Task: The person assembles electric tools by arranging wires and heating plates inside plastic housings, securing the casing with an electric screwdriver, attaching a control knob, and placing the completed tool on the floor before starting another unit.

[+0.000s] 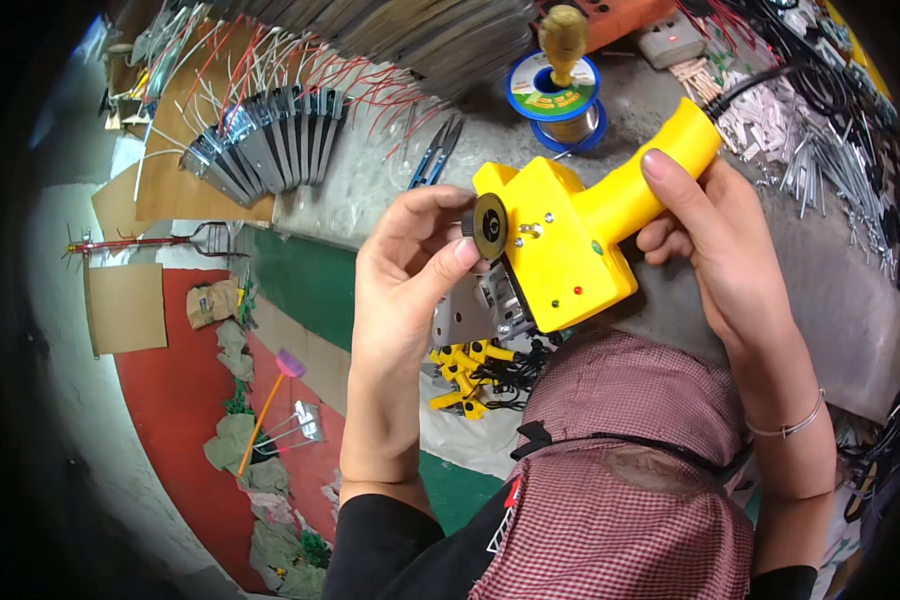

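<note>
A yellow plastic device (pixel 570 240) with a pistol-like handle is held up over the grey workbench (pixel 390 180). My right hand (pixel 715 250) grips its handle, thumb along the top. My left hand (pixel 410 265) pinches a black round knob (pixel 489 226) on the device's front end between thumb and fingers. Small red and green dots and a metal screw show on the yellow side face. Below the device, a grey metal part (pixel 465 315) peeks out behind my left hand.
A spool of solder wire (pixel 555 95) with a wooden handle stands behind. Rows of grey metal plates with red and white wires (pixel 270 140) lie at left, small pliers (pixel 432 152) beside them. More yellow parts (pixel 465 375) sit below; metal pins (pixel 820 150) at right. A checked apron (pixel 620 470) covers my lap.
</note>
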{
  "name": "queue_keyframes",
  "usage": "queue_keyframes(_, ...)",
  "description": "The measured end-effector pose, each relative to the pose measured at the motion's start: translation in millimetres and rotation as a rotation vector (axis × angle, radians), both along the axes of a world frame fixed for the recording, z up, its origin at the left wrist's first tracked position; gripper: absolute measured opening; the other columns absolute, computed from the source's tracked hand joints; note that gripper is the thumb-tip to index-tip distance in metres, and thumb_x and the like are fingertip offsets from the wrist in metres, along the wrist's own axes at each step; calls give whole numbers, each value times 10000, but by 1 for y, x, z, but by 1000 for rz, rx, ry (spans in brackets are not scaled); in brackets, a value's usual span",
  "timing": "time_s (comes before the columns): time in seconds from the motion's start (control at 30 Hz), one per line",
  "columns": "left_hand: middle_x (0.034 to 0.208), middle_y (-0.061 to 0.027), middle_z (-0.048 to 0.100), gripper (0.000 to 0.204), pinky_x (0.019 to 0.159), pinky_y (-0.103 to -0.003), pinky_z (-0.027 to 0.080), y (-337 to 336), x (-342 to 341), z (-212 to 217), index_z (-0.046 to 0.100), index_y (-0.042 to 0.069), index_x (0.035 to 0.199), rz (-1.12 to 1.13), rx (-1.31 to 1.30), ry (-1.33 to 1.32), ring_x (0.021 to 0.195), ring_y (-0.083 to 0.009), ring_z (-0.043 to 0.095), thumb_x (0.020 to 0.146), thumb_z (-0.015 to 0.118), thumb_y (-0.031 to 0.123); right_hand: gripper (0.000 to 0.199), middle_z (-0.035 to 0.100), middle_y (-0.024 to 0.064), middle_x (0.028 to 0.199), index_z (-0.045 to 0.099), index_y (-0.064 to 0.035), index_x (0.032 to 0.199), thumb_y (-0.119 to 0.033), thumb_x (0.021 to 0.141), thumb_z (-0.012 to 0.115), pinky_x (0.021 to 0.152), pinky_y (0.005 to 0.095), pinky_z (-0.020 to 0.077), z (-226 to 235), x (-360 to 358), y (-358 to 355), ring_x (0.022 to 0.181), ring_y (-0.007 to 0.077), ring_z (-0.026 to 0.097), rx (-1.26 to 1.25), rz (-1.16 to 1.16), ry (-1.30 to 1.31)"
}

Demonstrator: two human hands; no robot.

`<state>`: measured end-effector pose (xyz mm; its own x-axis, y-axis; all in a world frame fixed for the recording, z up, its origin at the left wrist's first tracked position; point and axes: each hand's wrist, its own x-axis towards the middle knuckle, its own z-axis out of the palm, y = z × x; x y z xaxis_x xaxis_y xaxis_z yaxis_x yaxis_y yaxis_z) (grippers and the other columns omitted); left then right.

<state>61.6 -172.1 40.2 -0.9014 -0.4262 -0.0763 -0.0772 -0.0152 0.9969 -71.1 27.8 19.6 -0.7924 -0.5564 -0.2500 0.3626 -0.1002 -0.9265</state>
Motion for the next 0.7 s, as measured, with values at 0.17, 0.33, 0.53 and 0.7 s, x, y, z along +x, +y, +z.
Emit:
queue_keyframes(0.17, 1075, -71, 647, 293, 833, -250, 500, 11, -8, 13, 607, -35, 1132, -57, -266, -42, 952, -113, 611, 846, 670, -29, 391, 631, 44, 863, 569, -5, 1040, -369, 923, 653, 583, 189, 474, -1, -1, 0, 653, 59, 580, 0, -13, 34)
queue_keyframes(0.33, 1002, -84, 670, 279, 800, -271, 524, 12, -19, 32, 650, -33, 1029, -237, -709, -11, 923, -163, 654, 762, 665, -112, 427, 627, 57, 880, 579, 10, 1053, -382, 907, 668, 599, 206, 493, -8, -4, 4, 682, 82, 593, -30, 24, 70)
queue_keyframes(0.53, 933, -125, 677, 287, 687, -316, 543, 32, -23, 41, 677, 1, 955, -493, -1587, 180, 786, -274, 675, 681, 723, -71, 437, 630, 55, 871, 581, 19, 1049, -383, 903, 672, 628, 210, 496, -15, -6, 9, 698, 84, 594, -39, 69, 85)
queue_keyframes(0.7, 842, -90, 646, 233, 640, -284, 525, 39, -25, 47, 656, -8, 927, -382, -1388, -75, 721, -204, 651, 713, 747, -20, 463, 631, 53, 865, 592, 19, 1037, -414, 895, 676, 651, 210, 502, -17, -4, 9, 724, 84, 604, -57, 58, 131)
